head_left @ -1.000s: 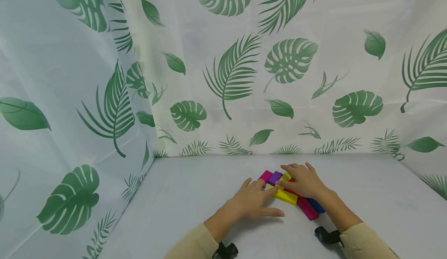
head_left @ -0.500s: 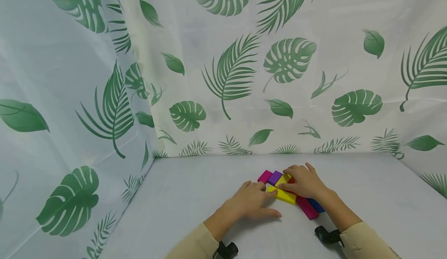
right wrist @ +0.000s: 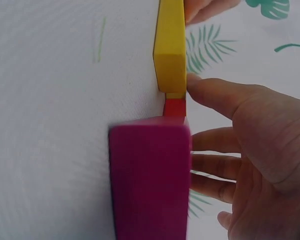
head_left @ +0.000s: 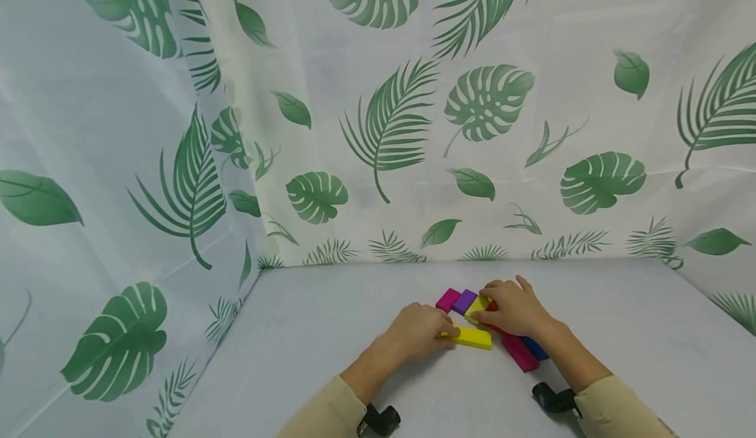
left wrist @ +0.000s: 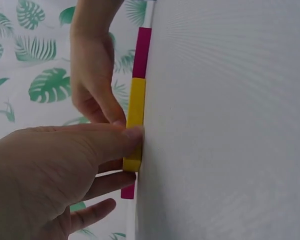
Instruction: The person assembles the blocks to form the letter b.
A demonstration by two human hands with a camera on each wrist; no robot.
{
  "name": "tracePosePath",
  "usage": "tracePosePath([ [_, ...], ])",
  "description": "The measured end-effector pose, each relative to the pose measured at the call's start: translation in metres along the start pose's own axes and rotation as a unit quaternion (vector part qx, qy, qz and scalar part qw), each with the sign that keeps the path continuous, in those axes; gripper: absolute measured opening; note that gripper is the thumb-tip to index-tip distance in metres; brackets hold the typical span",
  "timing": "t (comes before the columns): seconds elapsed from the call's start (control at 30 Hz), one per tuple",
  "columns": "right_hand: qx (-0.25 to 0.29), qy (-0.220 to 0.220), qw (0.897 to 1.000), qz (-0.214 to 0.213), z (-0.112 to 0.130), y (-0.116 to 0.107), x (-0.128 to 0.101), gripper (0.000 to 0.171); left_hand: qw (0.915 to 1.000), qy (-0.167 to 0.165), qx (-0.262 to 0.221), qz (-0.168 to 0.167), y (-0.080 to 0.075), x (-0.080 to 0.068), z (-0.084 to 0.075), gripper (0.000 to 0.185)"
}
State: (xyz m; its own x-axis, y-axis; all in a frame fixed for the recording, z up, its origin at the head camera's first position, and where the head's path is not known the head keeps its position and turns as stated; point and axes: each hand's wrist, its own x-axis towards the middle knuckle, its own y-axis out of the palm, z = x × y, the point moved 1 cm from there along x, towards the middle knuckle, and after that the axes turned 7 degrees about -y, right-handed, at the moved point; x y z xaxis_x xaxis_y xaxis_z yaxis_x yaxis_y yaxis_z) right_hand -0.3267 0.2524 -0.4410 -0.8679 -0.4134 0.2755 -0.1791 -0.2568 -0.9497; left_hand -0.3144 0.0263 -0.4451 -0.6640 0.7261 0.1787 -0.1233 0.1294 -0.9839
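Slid the yellow block (head_left: 470, 337) nearer, clear of the other blocks (head_left: 466, 300), flat on the table (head_left: 331, 333). Left hand (head_left: 417, 330) pinching it; right hand (head_left: 515, 308) loosely spread (pressing the pile).

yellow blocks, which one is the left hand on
The left hand holds the near yellow block, which lies flat on the table, off the front of the cluster. The other yellow block sits farther back beside the purple block, partly under the right hand.
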Motion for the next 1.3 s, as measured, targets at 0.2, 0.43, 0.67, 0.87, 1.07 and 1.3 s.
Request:
tracePosePath([
  [0.2,-0.004,-0.001,1.0,0.005,0.0012,-0.0001,0.0008,0.056,0.9996,0.009,-0.022,-0.013,0.0014,0.0011,0.0022,0.025],
  [0.43,-0.003,0.009,1.0,0.014,0.0029,0.0015,0.0001,0.062,0.9993,0.024,-0.028,-0.003,0.001,-0.0007,0.0013,0.027],
  [0.67,0.013,0.014,1.0,0.013,0.0037,0.0011,-0.001,0.068,0.9985,0.023,-0.035,0.036,-0.0007,-0.0018,0.0015,0.037],
  [0.87,0.016,0.011,1.0,0.008,0.0028,0.003,-0.0007,0.069,0.9859,0.031,-0.117,0.115,-0.0014,-0.0019,0.005,0.048],
  [1.07,0.012,0.009,1.0,0.007,0.0006,0.0045,-0.0005,0.067,0.9733,0.07,-0.171,0.136,-0.0013,-0.0006,0.0087,0.045],
  [1.3,0.01,0.011,1.0,0.012,0.0024,0.0033,-0.0011,0.067,0.9716,0.073,-0.167,0.151,-0.003,-0.0016,0.0059,0.049],
])
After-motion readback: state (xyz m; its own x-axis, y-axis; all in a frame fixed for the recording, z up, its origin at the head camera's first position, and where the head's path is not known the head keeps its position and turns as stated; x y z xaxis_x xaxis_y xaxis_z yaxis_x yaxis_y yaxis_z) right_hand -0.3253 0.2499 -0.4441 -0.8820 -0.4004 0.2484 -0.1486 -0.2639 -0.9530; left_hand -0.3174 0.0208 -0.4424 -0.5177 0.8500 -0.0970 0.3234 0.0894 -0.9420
